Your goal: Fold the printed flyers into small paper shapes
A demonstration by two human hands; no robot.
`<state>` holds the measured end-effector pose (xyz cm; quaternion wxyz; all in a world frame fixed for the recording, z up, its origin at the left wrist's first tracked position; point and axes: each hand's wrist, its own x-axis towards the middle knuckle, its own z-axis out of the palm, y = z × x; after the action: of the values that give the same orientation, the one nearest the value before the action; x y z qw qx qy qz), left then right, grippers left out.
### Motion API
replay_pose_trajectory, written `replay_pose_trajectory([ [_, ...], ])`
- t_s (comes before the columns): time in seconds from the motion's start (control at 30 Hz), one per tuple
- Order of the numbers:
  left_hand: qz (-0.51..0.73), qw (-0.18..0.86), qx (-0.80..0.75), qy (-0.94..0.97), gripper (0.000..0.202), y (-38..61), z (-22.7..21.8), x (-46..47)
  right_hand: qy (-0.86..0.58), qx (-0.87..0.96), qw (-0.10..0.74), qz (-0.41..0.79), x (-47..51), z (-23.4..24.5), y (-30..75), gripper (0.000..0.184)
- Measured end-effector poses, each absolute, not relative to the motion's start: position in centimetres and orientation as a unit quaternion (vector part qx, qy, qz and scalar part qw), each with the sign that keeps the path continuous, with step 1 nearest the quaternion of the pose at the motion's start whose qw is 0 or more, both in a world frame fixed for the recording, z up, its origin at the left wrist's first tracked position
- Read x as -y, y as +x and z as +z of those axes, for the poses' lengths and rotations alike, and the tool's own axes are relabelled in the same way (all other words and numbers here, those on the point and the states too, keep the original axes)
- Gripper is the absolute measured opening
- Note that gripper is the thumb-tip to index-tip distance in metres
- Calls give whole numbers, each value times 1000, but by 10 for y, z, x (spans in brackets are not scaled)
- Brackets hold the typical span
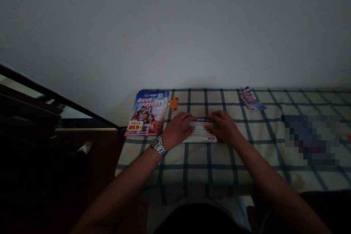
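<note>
A printed flyer (203, 133) lies flat on the checked cloth in front of me, text side up, with a blue strip along its far edge. It shows wider than tall; whether it is folded I cannot tell for sure. My left hand (177, 129) grips its far left corner, thumb on the paper. At the far right corner, my right hand (225, 128) holds the sheet with thumb and fingers drawn together. To the left of my left hand sits a stack of colourful flyers (146, 111). An orange bear-shaped piece (173, 104) lies beside that stack.
Folded or crumpled printed paper (251, 100) rests near the wall at the back right. A blurred-out dark object (311, 140) lies farther right on the checked tablecloth (197, 170). The white wall (192, 33) borders the table's far edge. A dark wooden frame (90, 111) stands left.
</note>
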<state>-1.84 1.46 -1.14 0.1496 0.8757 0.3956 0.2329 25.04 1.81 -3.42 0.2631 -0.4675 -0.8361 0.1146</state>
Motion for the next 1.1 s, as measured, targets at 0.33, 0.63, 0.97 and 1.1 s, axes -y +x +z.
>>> replay_pose_trajectory([
  [0.33, 226, 101, -449, 858, 41, -21, -12, -15, -480, 830, 262, 115, -18, -34, 250, 38],
  [0.63, 235, 120, -451, 853, 32, -20, -13, -15, -482, 827, 262, 121, -19, -34, 248, 35],
  [0.97, 231, 112, -462, 849, 26, -19, -12, -16, -500, 808, 280, 136, -21, -30, 244, 25],
  [1.1, 232, 109, -473, 843, 25, -19, -11, -15, -501, 807, 278, 141, -21, -27, 243, 24],
])
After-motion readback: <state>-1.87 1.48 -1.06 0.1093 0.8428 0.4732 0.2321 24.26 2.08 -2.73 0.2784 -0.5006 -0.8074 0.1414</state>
